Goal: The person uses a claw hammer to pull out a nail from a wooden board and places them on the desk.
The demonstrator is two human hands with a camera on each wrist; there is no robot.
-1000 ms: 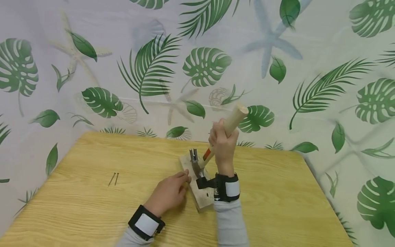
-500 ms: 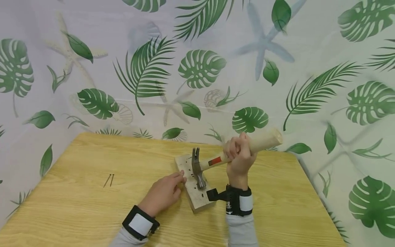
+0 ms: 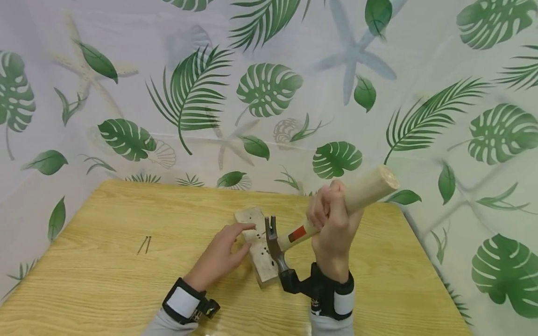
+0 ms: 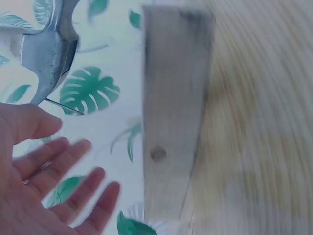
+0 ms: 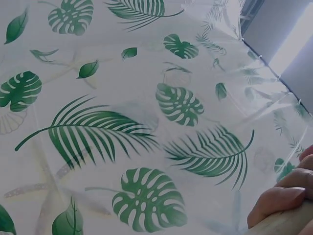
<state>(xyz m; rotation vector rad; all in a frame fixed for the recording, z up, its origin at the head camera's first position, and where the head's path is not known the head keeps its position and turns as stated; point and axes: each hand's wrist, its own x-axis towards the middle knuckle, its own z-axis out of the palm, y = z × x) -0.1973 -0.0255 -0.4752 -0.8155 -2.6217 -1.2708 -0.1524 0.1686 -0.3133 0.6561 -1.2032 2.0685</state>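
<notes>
My right hand [image 3: 334, 228] grips the wooden handle of a claw hammer [image 3: 275, 247], its claw pointing away. In the head view, the hammer head overlaps the right edge of a pale wooden block [image 3: 265, 268] marked with several dark holes. The left wrist view shows a thin nail [image 4: 64, 107] at the claw tip of the hammer, above the block. My left hand [image 3: 218, 254] has its fingers spread, its thumb and index finger overlapping the block's left side. In the right wrist view only part of the right hand [image 5: 281, 198] shows, around the handle.
Two loose nails [image 3: 144, 245] lie on the wood-grain table [image 3: 101, 280] to the left. Behind the table hangs a white sheet [image 3: 260, 37] printed with green leaves.
The hammer handle has swung down to the right, and the hammer head has shifted from over the block to its right edge. My left fingers have left the block's edge and spread.
</notes>
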